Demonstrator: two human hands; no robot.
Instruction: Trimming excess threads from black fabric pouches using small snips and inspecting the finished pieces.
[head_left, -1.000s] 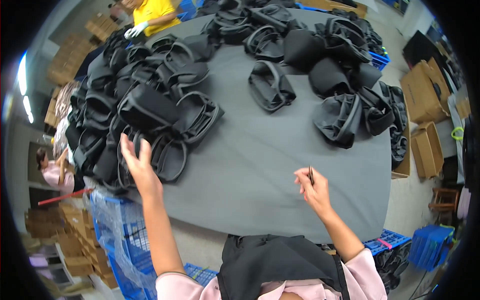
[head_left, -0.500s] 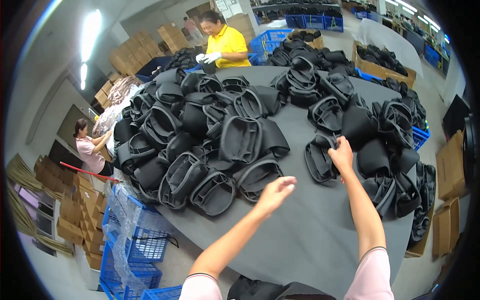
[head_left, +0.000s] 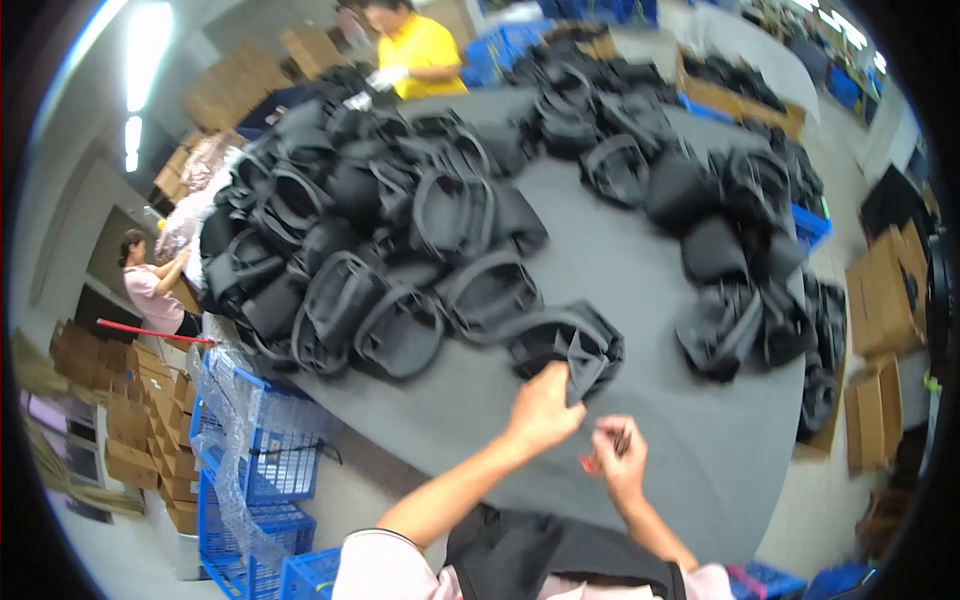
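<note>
My left hand point(head_left: 540, 412) pinches the inner divider of a black fabric pouch point(head_left: 602, 335), which sits at the middle of the grey table with its mouth facing me. Closer to my body and just right of the left hand, my right hand point(head_left: 624, 462) is closed around a small dark thing with a red-orange part; blur hides its exact kind. A big heap of similar black pouches point(head_left: 450, 215) spreads to the left. More pouches point(head_left: 718, 325) lie in a group on the right, apart from both hands.
The grey tabletop point(head_left: 660, 400) curves away at its edges. Blue crates point(head_left: 255, 440) with bubble wrap stand at the lower left, cardboard boxes point(head_left: 875, 410) at the right. A person in yellow point(head_left: 420, 55) works across the table; another in pink point(head_left: 150, 285) stands far left.
The pouch has come from the right group to the table's middle, and my left hand now grips it. My right hand has let go of it, drawn back toward me, and holds something small.
</note>
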